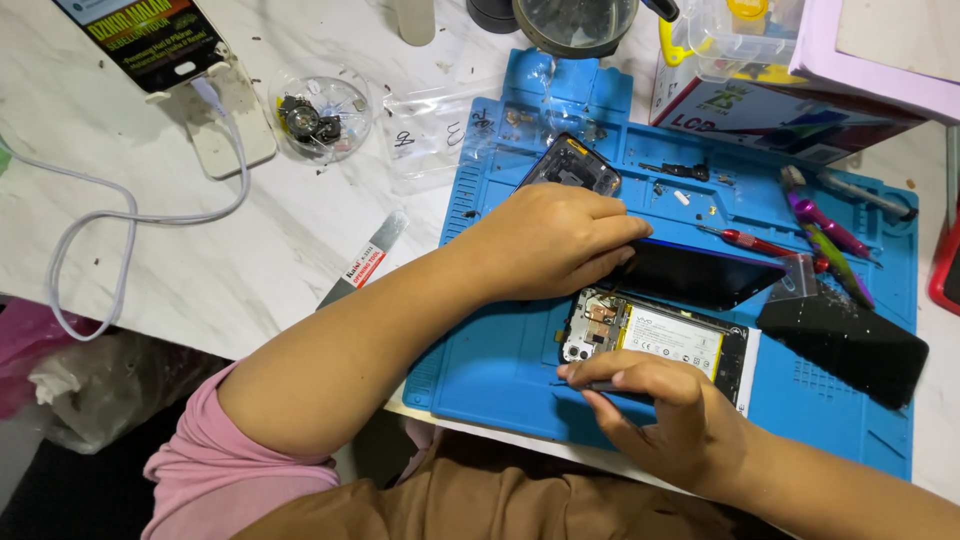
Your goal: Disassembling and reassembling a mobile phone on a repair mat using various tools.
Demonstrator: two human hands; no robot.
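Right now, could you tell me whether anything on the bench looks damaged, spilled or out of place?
Small screws and bits lie loose on the blue mat instead of in a dish. The opened phone lies with its back off between the left hand and right hand. A metal pry tool lies off the mat.

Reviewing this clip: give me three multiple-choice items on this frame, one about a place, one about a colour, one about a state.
1. Where does the opened phone lie?
A. on the blue mat
B. on the bare marble top
C. in the round clear dish

2. What colour is the sleeve on the left arm?
A. green
B. pink
C. white

3. What state is the opened phone in?
A. sealed, screen lit
B. wrapped in film
C. back off, battery showing

Answers: 1 A, the mat lies under it on all sides. 2 B, pink fabric covers the upper arm. 3 C, the battery and board are exposed between the left hand and right hand.
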